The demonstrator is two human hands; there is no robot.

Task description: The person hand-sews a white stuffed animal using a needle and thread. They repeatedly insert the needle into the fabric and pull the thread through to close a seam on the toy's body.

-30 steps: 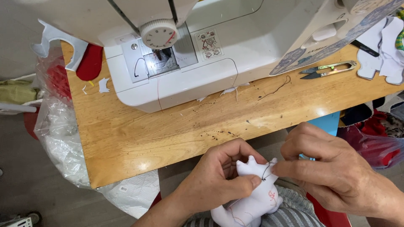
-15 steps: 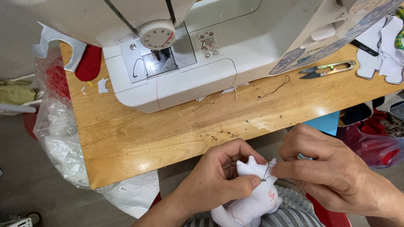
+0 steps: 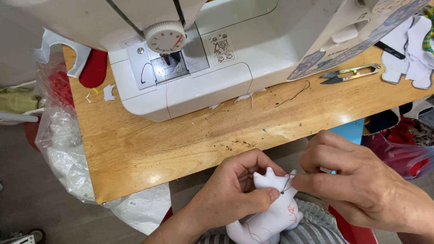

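The person sits at the near edge of a wooden table, both hands low in front of it, over the lap. The left hand is wrapped around a small white stuffed toy, thumb pressed across its front and the other fingers curled behind its top, so the grip is closed on it. The toy stands roughly upright between the 2 hands, its 2 little pointed ears at the top and some thin red stitching lower on its body.

The right hand comes in from the side, its fingertips pinched together right at the toy's upper edge, touching it. A short dark thread runs from that pinch down to the toy, just beside the left thumb. Whether a needle is in the pinch is too small to tell.

Farther back on the table stands a white sewing machine, with a round dial on top and its needle plate lit. To the right of it lie thread snips, well apart from the hands, and beyond them some white cut fabric pieces. A loose dark thread scrap lies on the wood near the machine's base. A clear plastic bag hangs off the table's left end.
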